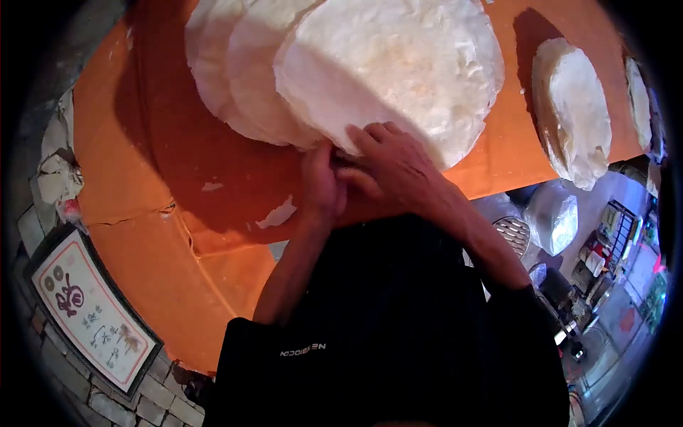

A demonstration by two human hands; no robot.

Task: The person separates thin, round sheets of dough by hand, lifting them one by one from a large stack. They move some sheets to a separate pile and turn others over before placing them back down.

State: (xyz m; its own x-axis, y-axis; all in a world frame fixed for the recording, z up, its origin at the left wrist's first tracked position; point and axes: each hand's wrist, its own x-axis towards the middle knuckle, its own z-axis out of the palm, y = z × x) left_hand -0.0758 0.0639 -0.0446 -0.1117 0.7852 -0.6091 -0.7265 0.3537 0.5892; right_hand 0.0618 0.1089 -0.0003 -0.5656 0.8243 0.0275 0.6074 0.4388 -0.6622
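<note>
Large, round, thin white flatbreads (398,64) lie in overlapping stacks on an orange cloth-covered table (213,164). My left hand (325,183) is closed at the near edge of the stack, its fingertips partly hidden at the rim. Beside it, my right hand (398,160) has its fingers bent over the near edge of the top flatbread, with the thumb below pointing toward my left hand. The two hands almost touch. Between them, the finer detail of the grip is in shadow.
Another flatbread stack (573,110) stands toward the table's right end. Flatbread scraps (277,212) lie on the cloth. A framed sign (94,309) with writing rests at the lower left over brick paving. Clear plastic bags (553,217) and a slotted metal strainer (512,235) are below right.
</note>
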